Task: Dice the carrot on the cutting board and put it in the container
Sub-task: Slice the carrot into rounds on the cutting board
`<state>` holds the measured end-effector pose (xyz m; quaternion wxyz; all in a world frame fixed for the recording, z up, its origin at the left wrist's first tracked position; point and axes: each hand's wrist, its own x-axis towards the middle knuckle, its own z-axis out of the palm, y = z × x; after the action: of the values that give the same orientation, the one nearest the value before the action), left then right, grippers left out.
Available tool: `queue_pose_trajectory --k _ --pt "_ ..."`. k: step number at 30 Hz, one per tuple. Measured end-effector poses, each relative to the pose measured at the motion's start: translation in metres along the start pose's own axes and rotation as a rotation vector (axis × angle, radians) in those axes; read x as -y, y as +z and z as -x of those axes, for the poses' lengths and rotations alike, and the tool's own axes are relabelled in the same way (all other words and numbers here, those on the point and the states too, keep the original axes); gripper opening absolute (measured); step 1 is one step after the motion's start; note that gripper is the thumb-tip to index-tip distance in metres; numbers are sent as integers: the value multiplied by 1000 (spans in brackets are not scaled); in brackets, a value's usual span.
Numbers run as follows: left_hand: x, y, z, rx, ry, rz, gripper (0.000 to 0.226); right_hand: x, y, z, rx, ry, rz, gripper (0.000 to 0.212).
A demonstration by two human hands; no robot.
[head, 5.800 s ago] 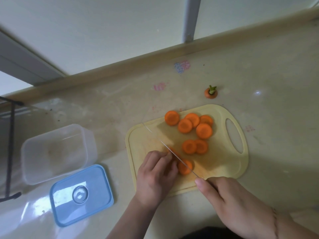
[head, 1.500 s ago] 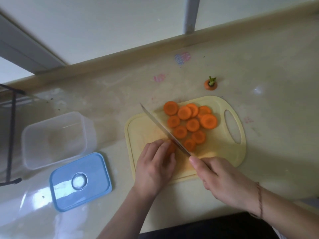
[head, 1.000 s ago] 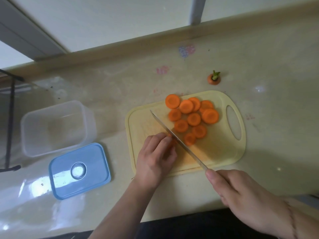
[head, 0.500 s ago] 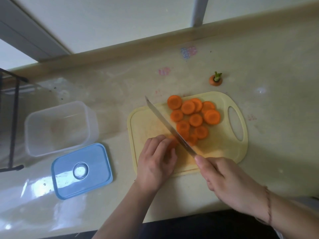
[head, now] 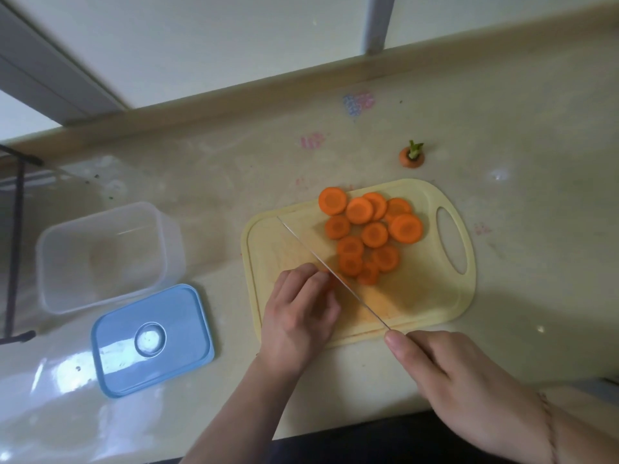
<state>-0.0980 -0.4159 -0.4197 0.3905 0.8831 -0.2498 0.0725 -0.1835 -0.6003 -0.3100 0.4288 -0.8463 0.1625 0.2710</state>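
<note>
Slicing in progress, head view: right hand (head: 469, 383) grips knife (head: 330, 271), index finger along spine, blade diagonal across yellow cutting board (head: 432, 309) at frame centre. Left hand (head: 299, 316), fingers curled, holds carrot stub against blade. Carrot rounds (head: 368, 229) clustered on board, upper right of blade. Clear container (head: 104, 256) left of frame, blue lid (head: 152, 339) below it. Carrot top (head: 412, 155) above board.

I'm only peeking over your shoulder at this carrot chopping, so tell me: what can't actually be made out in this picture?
- Carrot piece being cut: head view, mostly hidden under the left hand.
- Knife handle: covered by the right hand.
- Container inside: translucent walls and glare; whether it holds anything is unclear.
- Black rack: cut off by the left edge.
</note>
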Motion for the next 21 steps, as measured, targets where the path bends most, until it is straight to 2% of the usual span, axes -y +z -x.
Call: queue_pose_trajectory --k 2,4,9,15,21 --pt "0 0 0 -6 -8 3 16 -2 0 1 12 17 8 75" --pt "0 1 0 -5 -11 2 17 -4 0 2 21 35 17 81" --pt "2 0 0 -7 -16 7 16 -2 4 -12 44 30 -19 66" --pt "1 0 4 39 27 5 15 7 16 -53 12 -51 8 63" --pt "4 -7 1 -8 -3 -31 21 7 11 -59 13 -56 -71 64"
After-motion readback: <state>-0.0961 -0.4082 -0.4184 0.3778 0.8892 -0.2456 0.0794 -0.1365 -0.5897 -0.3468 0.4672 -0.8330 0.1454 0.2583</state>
